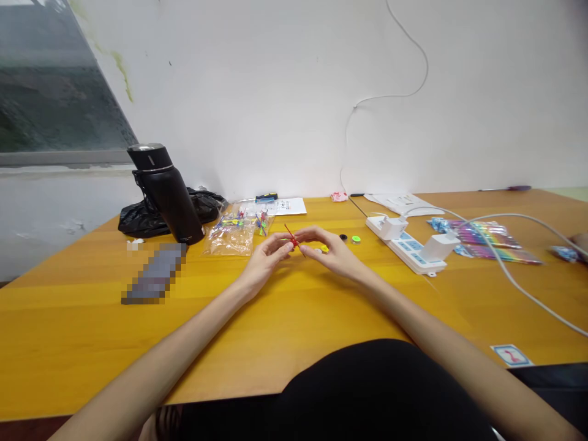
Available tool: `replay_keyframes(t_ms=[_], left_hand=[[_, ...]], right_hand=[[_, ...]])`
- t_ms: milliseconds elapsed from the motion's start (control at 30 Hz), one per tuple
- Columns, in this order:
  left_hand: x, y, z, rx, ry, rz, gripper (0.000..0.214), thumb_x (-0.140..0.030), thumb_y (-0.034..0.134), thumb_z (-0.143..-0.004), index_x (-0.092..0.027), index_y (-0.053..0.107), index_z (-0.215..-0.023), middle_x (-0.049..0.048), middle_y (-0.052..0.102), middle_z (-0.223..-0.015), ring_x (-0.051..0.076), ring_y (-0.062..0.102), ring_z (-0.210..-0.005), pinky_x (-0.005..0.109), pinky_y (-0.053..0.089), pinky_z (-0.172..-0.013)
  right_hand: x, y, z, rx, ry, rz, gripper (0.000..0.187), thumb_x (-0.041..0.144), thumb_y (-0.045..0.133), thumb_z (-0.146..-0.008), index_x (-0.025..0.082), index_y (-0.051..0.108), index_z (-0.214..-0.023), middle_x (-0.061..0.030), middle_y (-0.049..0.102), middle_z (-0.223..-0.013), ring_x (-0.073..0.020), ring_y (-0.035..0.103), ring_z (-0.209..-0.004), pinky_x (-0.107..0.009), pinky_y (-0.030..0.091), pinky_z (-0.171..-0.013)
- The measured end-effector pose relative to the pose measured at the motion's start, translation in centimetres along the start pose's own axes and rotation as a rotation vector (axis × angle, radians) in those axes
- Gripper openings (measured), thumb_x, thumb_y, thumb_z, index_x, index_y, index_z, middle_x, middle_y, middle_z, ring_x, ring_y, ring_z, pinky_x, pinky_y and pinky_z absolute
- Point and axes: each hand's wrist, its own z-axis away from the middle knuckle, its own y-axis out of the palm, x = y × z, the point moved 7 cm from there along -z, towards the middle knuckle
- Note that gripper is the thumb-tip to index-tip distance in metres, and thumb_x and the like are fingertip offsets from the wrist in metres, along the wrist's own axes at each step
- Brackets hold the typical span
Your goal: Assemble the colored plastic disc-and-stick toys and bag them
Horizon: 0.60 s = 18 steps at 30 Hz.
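Note:
A small red plastic piece with thin stick-like arms (294,242) is pinched between my two hands above the table. My left hand (266,256) grips it from the left, fingertips closed together. From the other side, my right hand (331,251) holds it with thumb and bent fingers. Fingers hide part of the piece, so its full shape is unclear. Just beyond my right hand lie a yellow piece (324,249), a green disc (356,239) and a black ring-like piece (343,237). Behind my left hand is a clear plastic bag (228,240) with colourful small parts.
On the left stand a black bottle (172,202), a black plastic bag (133,219) and a blurred-out flat object (156,275). A white power strip (408,250) with plugs and cables sits to the right, near shiny rainbow packets (496,236). Another person's hand (581,242) shows at the right edge.

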Motion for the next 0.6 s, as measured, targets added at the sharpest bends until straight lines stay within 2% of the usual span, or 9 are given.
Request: replay_keyframes(t_ms=[100, 300, 433, 600], left_hand=[[0.6, 0.0, -0.1, 0.031, -0.022, 0.01, 0.036, -0.04, 0.074, -0.086, -0.021, 0.068, -0.117, 0.0078, 0.07, -0.12, 0.02, 0.063, -0.112, 0.033, 0.046, -0.097], [1.1, -0.1, -0.2, 0.033, -0.021, -0.015, 0.035, -0.041, 0.074, -0.086, -0.019, 0.07, -0.114, 0.0086, 0.07, -0.119, 0.02, 0.064, -0.107, 0.034, 0.047, -0.099], [0.9, 0.2, -0.1, 0.056, -0.015, -0.033, 0.035, -0.041, 0.072, -0.087, -0.019, 0.07, -0.114, 0.009, 0.07, -0.118, 0.021, 0.066, -0.106, 0.035, 0.048, -0.099], [0.6, 0.9, 0.1, 0.101, 0.011, -0.046, 0.03, -0.041, 0.072, -0.087, -0.018, 0.066, -0.106, 0.007, 0.069, -0.111, 0.019, 0.067, -0.098, 0.037, 0.049, -0.098]], right_hand=[[-1.0, 0.4, -0.1, 0.033, 0.073, -0.111, 0.033, 0.04, 0.061, -0.094, 0.023, 0.065, -0.122, -0.0091, 0.068, -0.121, -0.0219, 0.067, -0.105, -0.041, 0.053, -0.097], [-2.4, 0.5, -0.2, 0.063, 0.175, -0.17, 0.037, 0.041, 0.066, -0.091, 0.021, 0.067, -0.121, -0.0083, 0.067, -0.115, -0.0168, 0.067, -0.088, -0.035, 0.055, -0.085], [-2.8, 0.9, -0.2, 0.074, 0.216, -0.253, 0.037, 0.044, 0.068, -0.09, 0.02, 0.066, -0.118, -0.0055, 0.069, -0.101, -0.0157, 0.066, -0.083, -0.034, 0.054, -0.085], [-3.0, 1.4, -0.2, 0.068, 0.239, -0.38, 0.031, 0.042, 0.073, -0.086, 0.02, 0.065, -0.107, -0.0038, 0.066, -0.104, -0.0158, 0.068, -0.088, -0.033, 0.054, -0.088]])
